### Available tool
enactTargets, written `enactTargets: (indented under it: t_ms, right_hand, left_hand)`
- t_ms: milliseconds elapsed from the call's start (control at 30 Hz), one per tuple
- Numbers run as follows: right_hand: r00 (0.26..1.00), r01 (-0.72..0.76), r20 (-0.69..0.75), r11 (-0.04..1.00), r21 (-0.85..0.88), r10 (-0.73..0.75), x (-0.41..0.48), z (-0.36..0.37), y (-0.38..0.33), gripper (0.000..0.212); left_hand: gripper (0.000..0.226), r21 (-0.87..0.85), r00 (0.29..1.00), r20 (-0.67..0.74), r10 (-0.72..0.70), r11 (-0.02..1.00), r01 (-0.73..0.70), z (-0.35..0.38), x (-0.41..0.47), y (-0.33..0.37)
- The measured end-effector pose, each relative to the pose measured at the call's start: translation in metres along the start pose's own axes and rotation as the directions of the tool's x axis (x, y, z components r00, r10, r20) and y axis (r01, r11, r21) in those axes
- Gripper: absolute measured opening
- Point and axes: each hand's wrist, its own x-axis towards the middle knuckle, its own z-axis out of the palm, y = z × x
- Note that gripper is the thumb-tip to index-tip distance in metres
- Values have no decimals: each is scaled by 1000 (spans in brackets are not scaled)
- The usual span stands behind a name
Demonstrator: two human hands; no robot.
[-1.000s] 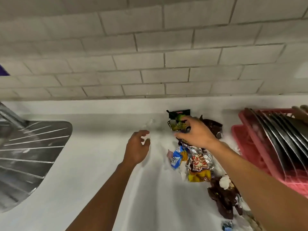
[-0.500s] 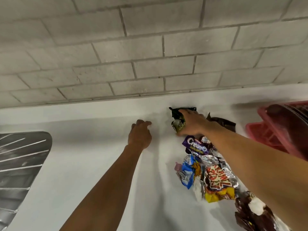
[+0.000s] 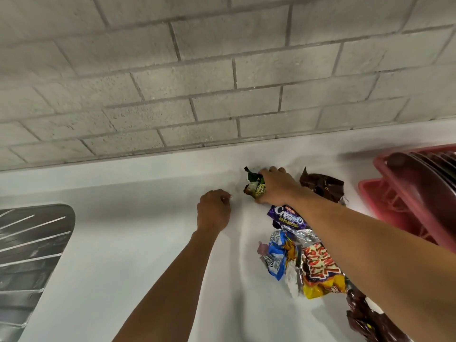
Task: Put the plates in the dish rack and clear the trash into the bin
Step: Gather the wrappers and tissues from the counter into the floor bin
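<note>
My right hand [image 3: 277, 190] grips a crumpled green snack wrapper [image 3: 254, 187] at the back of the white counter [image 3: 138, 255], by the wall. My left hand [image 3: 214, 214] lies just left of it, knuckles up, its fingers curled down onto the counter around a faint clear plastic scrap [image 3: 234, 191] that is hard to make out. More trash lies under my right forearm: a brown wrapper [image 3: 323, 185], a purple biscuit wrapper [image 3: 287, 217], a blue wrapper [image 3: 277, 255] and a red-and-yellow wrapper [image 3: 320, 270]. The red dish rack [image 3: 385, 196] at the right edge holds upright metal plates [image 3: 436, 166], blurred.
A steel sink drainboard [image 3: 29, 255] is set into the counter at the left edge. A grey brick wall [image 3: 222, 70] rises behind the counter. Another dark brown wrapper [image 3: 365, 319] lies near the lower right. No bin is in view.
The view has swung left and closer, so the rack slid toward the right edge. My right hand has closed round the green wrapper. My left hand has reached farther back and curled into a fist.
</note>
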Motion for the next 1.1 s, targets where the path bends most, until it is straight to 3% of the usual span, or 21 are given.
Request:
enactTargets:
  t_ms: [133, 233, 367, 533, 667, 733, 800, 900, 1000, 1100]
  right_hand:
    - [989, 16, -146, 996, 86, -3, -8, -9, -10, 65]
    - [975, 39, -222, 953, 301, 30, -19, -24, -17, 47]
    - [984, 32, -154, 773, 634, 86, -45, -48, -19, 24]
    - [985, -29, -64, 513, 858, 163, -95, -56, -21, 27]
    - [973, -125, 84, 184, 975, 215, -133, -46, -16, 43]
    - [969, -165, 158, 21, 986, 192, -153, -42, -9, 30]
    - [963, -198, 207, -68, 978, 173, -172, -38, -3, 20]
    - [965, -192, 210, -122, 974, 158, -194, -31, 1, 18]
    - [959, -172, 189, -96, 980, 210, -206, -21, 0, 39]
    - [950, -126, 155, -123, 984, 271, -212, -17, 1, 33]
  left_hand:
    - [18, -287, 994, 28, -108, 952, 111, -3, -8, 13]
    - [16, -503, 984, 18, -177, 849, 162, -16, -18, 27]
    - [19, -724, 966, 23, -256, 662, 193, -36, -43, 46]
    - [17, -829, 973, 102, -205, 523, 197, -61, -89, 86]
    - [15, -789, 981, 151, -122, 583, 194, -63, -118, 111]
    - [14, -743, 983, 146, -110, 644, 182, -58, -129, 118]
    - [14, -672, 992, 103, -75, 730, 125, -49, -138, 121]
    - [11, -551, 999, 23, 27, 835, -10, -35, -155, 128]
    - [12, -427, 988, -41, 146, 892, -149, -22, -171, 137]
    - [13, -257, 957, -97, 273, 922, -289, -10, -181, 143]
